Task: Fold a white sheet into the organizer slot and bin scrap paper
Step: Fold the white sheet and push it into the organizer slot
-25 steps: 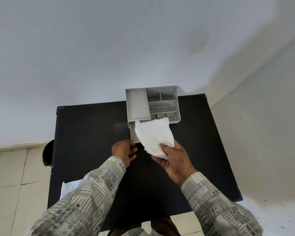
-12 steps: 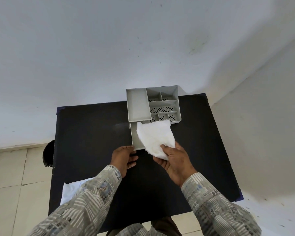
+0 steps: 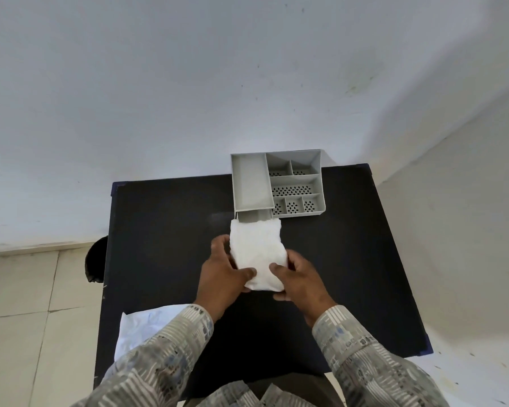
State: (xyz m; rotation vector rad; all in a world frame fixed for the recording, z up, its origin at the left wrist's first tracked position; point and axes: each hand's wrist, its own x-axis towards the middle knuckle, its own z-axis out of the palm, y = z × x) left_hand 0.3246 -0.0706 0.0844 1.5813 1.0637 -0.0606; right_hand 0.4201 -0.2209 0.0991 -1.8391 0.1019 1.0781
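While the white sheet (image 3: 257, 254) lies folded on the black table (image 3: 165, 230), just before the grey organizer (image 3: 276, 183) (its far edge touching the drawer), 2 hands, left hand (image 3: 222, 277) and right hand (image 3: 301, 282), clasp its sides.

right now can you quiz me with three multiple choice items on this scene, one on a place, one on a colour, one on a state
1. Where is the grey organizer on the table?
A. near edge
B. far edge by the wall
C. left corner

2. What colour is the tabletop?
A. black
B. white
C. red

3. How is the white sheet held?
A. right hand only
B. lying untouched
C. both hands

Answers:
1 B, it stands at the wall side.
2 A, the bare surface is black.
3 C, the left hand and right hand both grip its near end.
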